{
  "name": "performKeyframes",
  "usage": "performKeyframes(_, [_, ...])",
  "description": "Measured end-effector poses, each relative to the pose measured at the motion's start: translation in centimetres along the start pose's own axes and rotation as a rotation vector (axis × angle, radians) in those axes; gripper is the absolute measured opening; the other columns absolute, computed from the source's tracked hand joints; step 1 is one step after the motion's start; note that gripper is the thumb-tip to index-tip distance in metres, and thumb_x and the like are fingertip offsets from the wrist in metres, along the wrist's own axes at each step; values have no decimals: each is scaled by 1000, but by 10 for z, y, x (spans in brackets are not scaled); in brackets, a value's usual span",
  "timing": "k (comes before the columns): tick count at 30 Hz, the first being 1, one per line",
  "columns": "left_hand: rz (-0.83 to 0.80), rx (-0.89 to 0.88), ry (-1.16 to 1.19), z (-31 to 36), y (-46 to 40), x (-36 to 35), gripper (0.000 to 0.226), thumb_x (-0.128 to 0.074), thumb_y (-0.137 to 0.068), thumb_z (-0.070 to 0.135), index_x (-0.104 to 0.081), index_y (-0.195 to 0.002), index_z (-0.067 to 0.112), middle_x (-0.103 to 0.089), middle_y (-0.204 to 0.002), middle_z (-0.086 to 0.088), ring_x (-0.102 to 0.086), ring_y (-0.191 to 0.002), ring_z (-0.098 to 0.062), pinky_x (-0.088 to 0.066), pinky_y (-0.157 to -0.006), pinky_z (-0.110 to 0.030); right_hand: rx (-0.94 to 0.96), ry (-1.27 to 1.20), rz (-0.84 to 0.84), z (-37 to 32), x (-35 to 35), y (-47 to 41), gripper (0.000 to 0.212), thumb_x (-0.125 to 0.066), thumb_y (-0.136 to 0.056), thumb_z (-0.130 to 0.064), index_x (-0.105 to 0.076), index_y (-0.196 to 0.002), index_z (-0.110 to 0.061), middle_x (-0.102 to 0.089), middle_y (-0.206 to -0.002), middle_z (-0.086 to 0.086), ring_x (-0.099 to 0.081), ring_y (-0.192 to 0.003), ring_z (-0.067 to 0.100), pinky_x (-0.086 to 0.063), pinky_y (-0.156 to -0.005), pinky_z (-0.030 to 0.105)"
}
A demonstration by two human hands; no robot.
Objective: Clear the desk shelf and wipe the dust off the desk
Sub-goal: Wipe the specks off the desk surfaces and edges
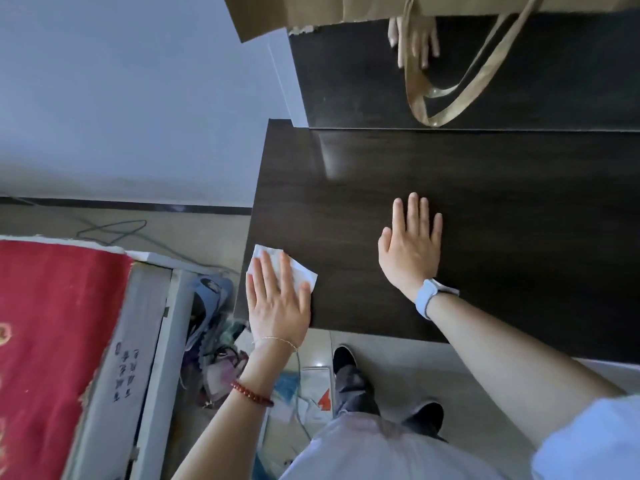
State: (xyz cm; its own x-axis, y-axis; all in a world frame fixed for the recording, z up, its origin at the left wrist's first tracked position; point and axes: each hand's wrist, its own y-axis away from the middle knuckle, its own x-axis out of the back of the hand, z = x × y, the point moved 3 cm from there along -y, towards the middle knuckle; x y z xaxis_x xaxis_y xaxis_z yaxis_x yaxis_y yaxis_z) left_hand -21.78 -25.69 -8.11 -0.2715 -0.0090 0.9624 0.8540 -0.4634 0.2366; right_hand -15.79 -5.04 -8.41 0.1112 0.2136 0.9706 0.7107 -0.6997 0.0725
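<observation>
1. Dark brown wood makes the desk, and both hands lie flat on top of it.
2. The left hand is spread open with its fingers apart. It presses down on a white wipe at the left front corner of the desk.
3. Part of the wipe sticks out past the fingertips and to the right of them.
4. The right hand is open too, palm down on the bare wood, with nothing in it. It lies well to the right of the left hand.
5. A pale blue watch is on the right wrist. A red bead bracelet and a thin chain are on the left arm.
6. Far past the right hand's fingertips, a shiny dark back panel stands up from the desk. It shows a mirror picture of the hand.
7. A brown paper bag hangs over that panel, and its strap loops down.
8. To the left of the left hand, down low, is a red cloth on a grey box.
</observation>
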Motion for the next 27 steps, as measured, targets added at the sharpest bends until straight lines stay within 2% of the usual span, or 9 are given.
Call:
performKeyframes(5, [12,-6,42,59,47,-23,71,0,-83,50,-1,-145,15,1,-153,-18,4,-141,-32,9,-113,-40,227,32,-66,55,12,68,52,-25,-87,-27,-40,-136,-14,-39,-145,11,-34,-134,30,-27,-108,50])
performKeyframes(8, [-19,-74,34,108,61,-31,74,5,-79,50,3,-145,16,4,-153,-17,7,-141,-31,10,-112,-40,220,45,-64,106,20,94,51,-29,-86,-27,-44,-134,-17,-43,-143,10,-38,-132,29,-29,-107,49])
performKeyframes(12, [-59,-236,-65,186,75,-43,63,-4,-91,47,11,-144,16,12,-153,-16,12,-141,-30,10,-113,-41,104,29,-63,183,37,120,50,-31,-86,-26,-46,-133,-18,-44,-142,10,-40,-131,30,-23,-108,46])
performKeyframes(14, [-76,-337,-100,225,84,-51,63,-4,-91,46,9,-144,15,10,-153,-16,10,-141,-31,9,-113,-42,22,19,-67,219,48,131,50,-31,-86,-27,-45,-133,-19,-44,-142,9,-39,-132,29,-20,-108,44])
performKeyframes(17, [-89,-470,-127,279,98,-62,70,2,-83,46,-6,-145,13,-4,-153,-19,-2,-141,-34,5,-114,-43,-94,6,-81,265,60,142,51,-32,-85,-30,-45,-133,-22,-44,-142,8,-39,-132,28,-28,-107,50])
performKeyframes(20, [-83,-620,-146,335,110,-73,63,-21,-86,43,-35,-138,9,-36,-142,-23,-33,-132,-38,-14,-108,-45,-210,-10,-92,311,71,146,51,-30,-85,-32,-44,-134,-22,-43,-143,9,-38,-133,29,-28,-106,53])
performKeyframes(21, [-94,-656,-146,349,113,-78,61,-24,-86,42,-39,-136,9,-40,-140,-23,-37,-129,-38,-17,-106,-45,-240,-6,-90,324,74,148,51,-29,-86,-31,-45,-133,-21,-43,-143,10,-38,-132,30,-29,-105,53])
performKeyframes(24, [-119,-792,-174,399,121,-84,60,-25,-86,43,-41,-135,10,-42,-139,-22,-38,-129,-38,-16,-107,-45,-364,-14,-65,368,84,156,50,-29,-87,-31,-47,-131,-19,-47,-139,15,-43,-128,35,-33,-101,56])
performKeyframes(27, [-143,-911,-228,444,124,-93,61,-24,-86,44,-42,-134,12,-42,-139,-20,-37,-130,-36,-9,-109,-44,-472,-17,-51,404,92,159,49,-29,-87,-33,-47,-130,-19,-48,-138,15,-44,-127,34,-34,-99,58])
